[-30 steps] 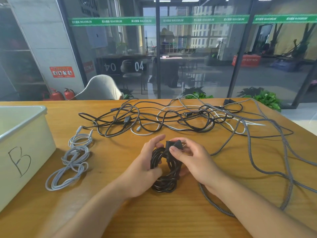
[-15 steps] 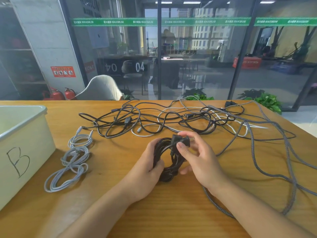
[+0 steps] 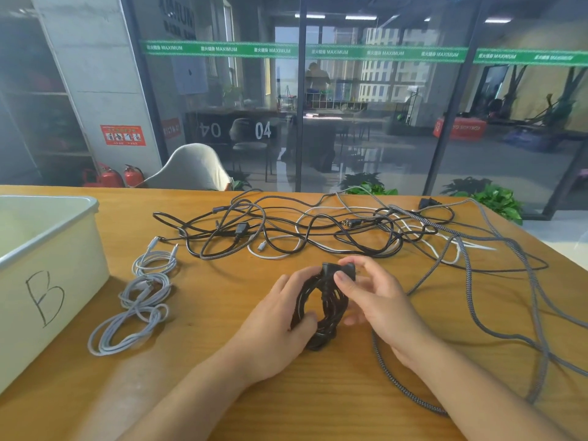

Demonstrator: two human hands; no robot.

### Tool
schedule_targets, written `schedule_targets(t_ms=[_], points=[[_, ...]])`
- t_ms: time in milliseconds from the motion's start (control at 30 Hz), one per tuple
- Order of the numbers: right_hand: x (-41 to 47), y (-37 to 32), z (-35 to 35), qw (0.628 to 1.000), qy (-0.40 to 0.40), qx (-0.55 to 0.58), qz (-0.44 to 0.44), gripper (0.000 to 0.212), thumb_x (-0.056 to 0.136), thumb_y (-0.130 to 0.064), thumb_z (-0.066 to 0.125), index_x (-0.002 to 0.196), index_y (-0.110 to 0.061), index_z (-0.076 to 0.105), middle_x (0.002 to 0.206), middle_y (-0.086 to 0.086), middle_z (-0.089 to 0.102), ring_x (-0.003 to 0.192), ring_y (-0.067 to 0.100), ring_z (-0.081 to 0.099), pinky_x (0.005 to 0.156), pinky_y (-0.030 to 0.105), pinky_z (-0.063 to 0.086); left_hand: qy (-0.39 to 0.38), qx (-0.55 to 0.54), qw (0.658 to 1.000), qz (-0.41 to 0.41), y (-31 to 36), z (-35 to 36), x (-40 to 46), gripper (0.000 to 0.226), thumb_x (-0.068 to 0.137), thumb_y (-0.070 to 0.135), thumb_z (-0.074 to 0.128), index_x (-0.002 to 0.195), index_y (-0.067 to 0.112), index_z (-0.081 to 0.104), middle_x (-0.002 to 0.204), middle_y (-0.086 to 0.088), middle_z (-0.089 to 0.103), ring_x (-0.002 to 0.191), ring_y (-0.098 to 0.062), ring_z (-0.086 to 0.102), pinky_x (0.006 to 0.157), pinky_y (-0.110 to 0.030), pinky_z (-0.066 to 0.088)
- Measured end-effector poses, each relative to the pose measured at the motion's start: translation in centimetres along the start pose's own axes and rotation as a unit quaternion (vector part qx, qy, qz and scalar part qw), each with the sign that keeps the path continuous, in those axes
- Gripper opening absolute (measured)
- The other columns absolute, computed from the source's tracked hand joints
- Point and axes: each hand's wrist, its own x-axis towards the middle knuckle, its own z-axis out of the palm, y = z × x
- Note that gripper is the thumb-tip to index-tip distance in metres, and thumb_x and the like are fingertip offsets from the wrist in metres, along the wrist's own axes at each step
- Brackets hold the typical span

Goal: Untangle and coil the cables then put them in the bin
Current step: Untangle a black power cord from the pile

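1. Table [image 3: 222, 393]: wooden top carrying everything; near edge under the forearms.
2. Bin [image 3: 47, 281]: white, marked "B", at the left edge, open top; nothing seen inside from here. Path from hands to it crosses item 5.
3. Tangle [image 3: 318, 230]: black, white and braided cables knotted along the far edge, apparently left for later turns.
4. Grey cable [image 3: 471, 281]: braided, loose, sprawling from the tangle to the right edge and passing under the right forearm; likely to snag a sleeve or wrist.
5. Pale coils [image 3: 140, 300]: already wound, near the left edge beside the bin, not yet binned.
6. Black coil [image 3: 321, 316]: held upright at table centre, apparently so the loops keep shape.
7. Left hand [image 3: 280, 323]: fingers closed round the coil's left side.
8. Right hand [image 3: 375, 300]: thumb and finger pinching the plug [image 3: 339, 269] at the coil's top, probably to tuck the end.
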Motion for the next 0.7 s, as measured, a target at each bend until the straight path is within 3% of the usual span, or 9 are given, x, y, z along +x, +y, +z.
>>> schedule_targets(t_ms=[133,233,333,433,533,700], points=[[0.7,0.7,-0.7,0.997,0.020,-0.079,-0.016,0.027,0.094,-0.032,0.075,0.117,-0.037,0.062,0.113,-0.002,0.071,0.087,0.014,0.076,0.066,0.034,0.063,-0.023,0.024,0.999,-0.040,-0.8,-0.2,0.3,0.057,0.102,0.055,0.048,0.154,0.044,0.028,0.139,0.017,0.046,0.129,-0.003,0.047,0.113,-0.032,0.040],[1.0,0.9,-1.1,0.994,-0.003,-0.109,-0.024,0.036,0.092,-0.031,0.077,0.122,-0.039,0.058,0.117,-0.007,0.069,0.093,0.009,0.075,0.072,0.034,0.064,-0.037,0.067,0.995,-0.060,-1.3,-0.7,0.5,0.073,0.094,0.072,0.043,0.157,0.042,0.023,0.144,0.016,0.042,0.137,-0.006,0.038,0.118,-0.031,0.032],[1.3,1.0,-1.9,0.969,-0.011,-0.235,-0.071,0.044,0.088,-0.046,0.078,0.125,-0.049,0.054,0.119,-0.017,0.064,0.099,-0.002,0.069,0.083,0.033,0.061,-0.055,0.073,0.994,-0.057,-1.6,-1.5,0.4,0.094,0.081,0.090,0.040,0.159,0.042,0.019,0.148,0.018,0.039,0.140,-0.005,0.034,0.119,-0.034,0.030],[1.3,0.6,-2.8,0.948,-0.046,-0.306,-0.074,0.052,0.084,-0.058,0.077,0.129,-0.053,0.052,0.116,-0.022,0.066,0.106,-0.007,0.063,0.093,0.029,0.055,-0.076,0.085,0.993,-0.036,-2.0,-1.6,0.2,0.110,0.070,0.094,0.052,0.161,0.041,0.016,0.151,0.022,0.035,0.144,-0.004,0.030,0.121,-0.036,0.027],[0.8,-0.1,-3.5,0.931,-0.130,-0.339,-0.041,0.068,0.083,-0.063,0.076,0.140,-0.063,0.040,0.112,-0.026,0.070,0.120,-0.007,0.058,0.107,0.030,0.045,-0.083,0.109,0.990,-0.027,-2.3,-1.3,0.0,0.118,0.066,0.091,0.062,0.161,0.042,0.012,0.155,0.022,0.032,0.145,-0.004,0.027,0.123,-0.034,0.022],[0.3,-0.3,-3.1,0.917,-0.201,-0.339,-0.056,0.078,0.084,-0.059,0.077,0.144,-0.073,0.028,0.133,-0.024,0.062,0.134,-0.001,0.051,0.117,0.035,0.039,-0.046,0.115,0.992,-0.024,-2.3,-0.9,-0.2,0.113,0.068,0.083,0.070,0.160,0.040,0.021,0.150,0.021,0.040,0.140,-0.004,0.034,0.120,-0.032,0.027]])
